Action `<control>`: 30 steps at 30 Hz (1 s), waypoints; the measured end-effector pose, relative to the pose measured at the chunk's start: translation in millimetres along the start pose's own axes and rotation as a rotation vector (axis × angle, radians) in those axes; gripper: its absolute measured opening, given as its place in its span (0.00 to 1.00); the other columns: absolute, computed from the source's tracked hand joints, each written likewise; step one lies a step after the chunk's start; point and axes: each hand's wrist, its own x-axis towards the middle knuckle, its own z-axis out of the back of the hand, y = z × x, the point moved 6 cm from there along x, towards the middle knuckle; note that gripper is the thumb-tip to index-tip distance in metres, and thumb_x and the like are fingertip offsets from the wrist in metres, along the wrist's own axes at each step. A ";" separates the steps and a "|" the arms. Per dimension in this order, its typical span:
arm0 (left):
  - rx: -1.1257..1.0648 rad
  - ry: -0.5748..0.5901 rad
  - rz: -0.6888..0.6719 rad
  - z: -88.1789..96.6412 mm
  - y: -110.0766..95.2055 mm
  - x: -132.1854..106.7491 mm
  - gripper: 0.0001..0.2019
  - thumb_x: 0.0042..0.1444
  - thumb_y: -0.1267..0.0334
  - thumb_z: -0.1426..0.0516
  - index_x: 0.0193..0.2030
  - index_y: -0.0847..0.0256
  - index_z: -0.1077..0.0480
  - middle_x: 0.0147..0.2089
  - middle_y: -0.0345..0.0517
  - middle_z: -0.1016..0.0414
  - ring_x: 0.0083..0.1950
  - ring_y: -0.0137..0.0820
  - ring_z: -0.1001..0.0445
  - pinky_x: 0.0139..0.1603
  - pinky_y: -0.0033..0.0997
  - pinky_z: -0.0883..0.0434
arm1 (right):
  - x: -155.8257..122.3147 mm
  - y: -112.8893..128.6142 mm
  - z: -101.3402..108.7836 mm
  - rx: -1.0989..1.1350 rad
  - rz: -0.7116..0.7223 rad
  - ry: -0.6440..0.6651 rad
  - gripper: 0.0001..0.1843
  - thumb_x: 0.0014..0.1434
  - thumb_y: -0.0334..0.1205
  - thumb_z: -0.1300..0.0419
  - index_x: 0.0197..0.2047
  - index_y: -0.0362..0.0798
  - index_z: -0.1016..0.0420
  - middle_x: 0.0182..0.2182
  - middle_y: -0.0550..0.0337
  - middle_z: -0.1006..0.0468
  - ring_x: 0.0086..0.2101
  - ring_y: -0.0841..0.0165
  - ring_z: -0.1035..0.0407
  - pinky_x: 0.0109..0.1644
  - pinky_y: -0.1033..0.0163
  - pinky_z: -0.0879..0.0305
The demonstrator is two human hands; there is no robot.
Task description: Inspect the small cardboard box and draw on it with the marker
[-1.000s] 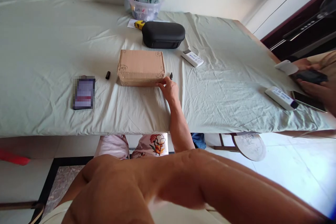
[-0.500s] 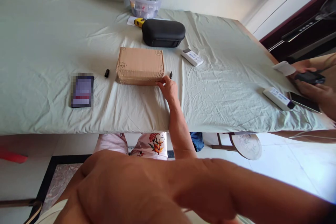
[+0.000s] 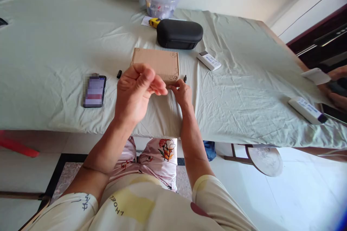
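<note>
A brown cardboard box [image 3: 157, 59] with dark swirl marks at its corners lies closed on the cloth. My right hand [image 3: 182, 93] is at its near right corner, thumb and fingers pinched on the edge. Just behind its knuckles pokes the dark tip of a marker [image 3: 185, 78]; the rest of the marker is hidden by the hand. My left hand [image 3: 137, 92] is raised in front of the box, blocking its near left part. Its fingers are curled in with the thumb over them, and nothing shows in them. Left of the box lies a small black cap [image 3: 119, 74].
A phone [image 3: 94, 92] lies at left. Behind the box stand a black case [image 3: 179, 34], a yellow tape measure [image 3: 154, 22] and a filled plastic basket [image 3: 162, 5]. White-labelled packs [image 3: 209, 60] lie to the right. Another person's hands [image 3: 338, 86] are at the right edge.
My left arm has come down from close before the camera to above the table by the box. The view has shifted slightly left. My right hand stays at the box corner.
</note>
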 end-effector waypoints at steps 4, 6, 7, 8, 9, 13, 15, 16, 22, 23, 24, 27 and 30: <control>0.314 -0.240 -0.101 60.8 62.3 42.2 0.20 0.68 0.39 0.40 0.40 0.54 0.30 0.31 0.38 0.19 0.35 0.30 0.16 0.38 0.28 0.22 | 0.2 3.7 6.4 -0.026 -0.051 -0.023 0.08 0.64 0.47 0.35 0.40 0.51 0.24 0.40 0.55 0.13 0.38 0.61 0.22 0.49 0.53 0.28; 0.514 -0.331 -0.196 87.9 83.9 56.7 0.15 0.74 0.47 0.48 0.45 0.54 0.29 0.39 0.42 0.17 0.44 0.32 0.14 0.48 0.33 0.19 | -0.4 5.7 9.1 -0.033 -0.057 -0.025 0.09 0.64 0.47 0.34 0.38 0.51 0.25 0.39 0.55 0.14 0.37 0.62 0.23 0.48 0.54 0.28; 0.608 -0.377 -0.237 98.6 92.4 61.3 0.12 0.75 0.52 0.49 0.48 0.55 0.29 0.45 0.44 0.16 0.50 0.33 0.14 0.55 0.37 0.20 | -0.9 6.5 10.4 -0.031 -0.057 -0.028 0.10 0.64 0.49 0.34 0.37 0.52 0.25 0.39 0.55 0.14 0.36 0.62 0.23 0.47 0.54 0.29; 0.691 -0.406 -0.260 106.5 100.5 64.5 0.11 0.74 0.55 0.49 0.51 0.55 0.30 0.51 0.48 0.17 0.56 0.35 0.16 0.62 0.40 0.22 | -1.6 7.1 11.7 -0.023 -0.056 -0.034 0.13 0.63 0.51 0.33 0.37 0.52 0.26 0.38 0.56 0.14 0.35 0.62 0.23 0.47 0.54 0.29; 0.757 -0.420 -0.262 112.1 108.6 66.5 0.12 0.72 0.56 0.47 0.56 0.56 0.31 0.58 0.52 0.19 0.62 0.38 0.19 0.66 0.44 0.24 | -2.3 7.7 13.2 -0.010 -0.056 -0.048 0.15 0.63 0.55 0.33 0.39 0.52 0.26 0.38 0.56 0.14 0.35 0.63 0.24 0.46 0.55 0.29; 0.897 -0.334 -0.269 110.0 134.6 62.5 0.32 0.65 0.49 0.40 0.71 0.58 0.41 0.71 0.61 0.30 0.73 0.46 0.30 0.76 0.49 0.34 | -7.2 11.9 22.9 0.061 -0.033 -0.218 0.33 0.61 0.66 0.33 0.58 0.52 0.28 0.46 0.52 0.16 0.37 0.62 0.23 0.44 0.54 0.27; 0.916 -0.258 -0.274 101.4 144.2 56.9 0.37 0.64 0.45 0.39 0.74 0.58 0.45 0.74 0.64 0.34 0.76 0.48 0.34 0.78 0.51 0.38 | -10.3 17.1 25.3 0.084 0.016 -0.300 0.41 0.63 0.67 0.36 0.69 0.52 0.36 0.55 0.47 0.19 0.43 0.60 0.23 0.47 0.53 0.25; 0.924 -0.231 -0.267 97.3 148.2 54.1 0.38 0.64 0.44 0.38 0.74 0.58 0.45 0.74 0.65 0.34 0.77 0.49 0.35 0.79 0.51 0.39 | -11.6 20.2 24.4 0.088 0.043 -0.314 0.42 0.64 0.66 0.37 0.72 0.53 0.40 0.58 0.45 0.22 0.47 0.59 0.23 0.47 0.52 0.25; 0.979 -0.271 -0.292 81.9 152.6 38.8 0.38 0.57 0.41 0.32 0.66 0.59 0.39 0.65 0.64 0.29 0.69 0.51 0.30 0.74 0.54 0.34 | -20.6 39.3 17.1 0.031 0.152 -0.382 0.37 0.64 0.66 0.36 0.65 0.51 0.34 0.58 0.42 0.29 0.60 0.49 0.32 0.58 0.44 0.27; 0.984 -0.275 -0.307 79.1 152.0 36.3 0.40 0.55 0.40 0.31 0.65 0.59 0.39 0.64 0.63 0.30 0.68 0.52 0.29 0.74 0.54 0.34 | -22.7 41.6 17.4 0.022 0.141 -0.411 0.36 0.63 0.67 0.36 0.63 0.51 0.33 0.56 0.43 0.28 0.58 0.49 0.31 0.60 0.42 0.29; 0.990 -0.275 -0.317 76.3 151.7 34.2 0.41 0.53 0.39 0.29 0.64 0.58 0.39 0.63 0.63 0.30 0.68 0.52 0.30 0.74 0.55 0.34 | -24.8 43.9 17.6 0.012 0.125 -0.438 0.36 0.61 0.68 0.35 0.61 0.52 0.33 0.54 0.44 0.28 0.57 0.49 0.31 0.61 0.41 0.30; 1.005 -0.289 -0.318 71.1 151.7 29.5 0.43 0.48 0.38 0.27 0.62 0.56 0.39 0.63 0.63 0.31 0.67 0.52 0.30 0.72 0.56 0.33 | -29.8 50.5 17.3 -0.045 0.081 -0.492 0.37 0.59 0.72 0.34 0.57 0.53 0.34 0.51 0.45 0.28 0.55 0.50 0.31 0.60 0.40 0.30; 0.987 -0.318 -0.311 71.6 151.0 28.1 0.42 0.49 0.39 0.27 0.61 0.56 0.39 0.62 0.62 0.31 0.66 0.51 0.30 0.72 0.55 0.33 | -31.0 54.3 16.2 -0.093 0.072 -0.514 0.35 0.59 0.73 0.35 0.54 0.54 0.34 0.50 0.46 0.28 0.54 0.49 0.30 0.59 0.40 0.29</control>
